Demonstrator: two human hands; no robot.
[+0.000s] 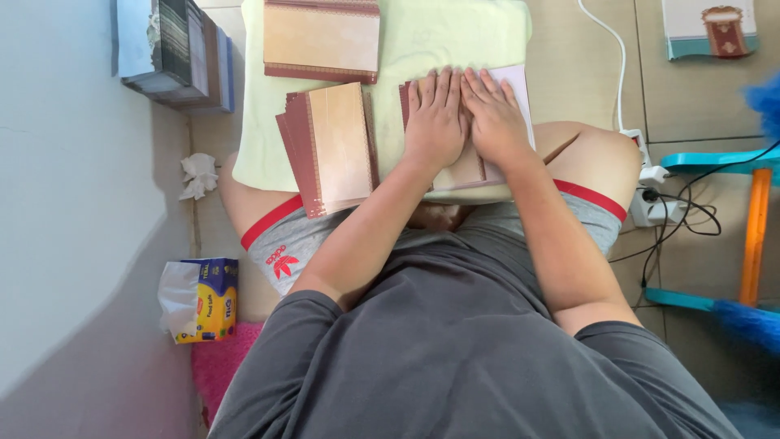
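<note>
Both the left hand and right hand lie flat, fingers spread narrow, pressing a matte tan card stack, seemingly paper, at the soft pale-green cushion's near edge.

We cannot see most of the card stack, because the left hand and the right hand cover it. The top edge cuts the upper card pile and the books. The blue duster is blurred.
</note>
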